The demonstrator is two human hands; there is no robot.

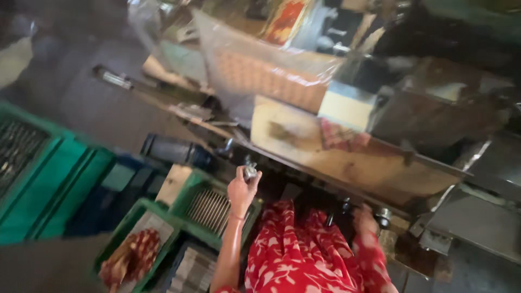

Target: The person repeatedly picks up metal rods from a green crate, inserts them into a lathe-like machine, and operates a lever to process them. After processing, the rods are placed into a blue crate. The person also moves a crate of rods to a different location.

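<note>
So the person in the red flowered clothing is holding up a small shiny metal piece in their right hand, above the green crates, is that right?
Not quite: the head view shows the left hand holding up the small shiny metal piece, above the green crates. The right hand is lower, blurred, by the machine's edge. The clothing is indeed red and flowered.

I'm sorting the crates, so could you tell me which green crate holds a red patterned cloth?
The lower-left crate; the crate beside the left hand holds metal rods.

Left hand point(242, 187) raised with small metal part point(249, 172) before workbench point(347, 163); crates point(203, 209) lower left; right hand point(364, 220) beside bench edge.
</note>
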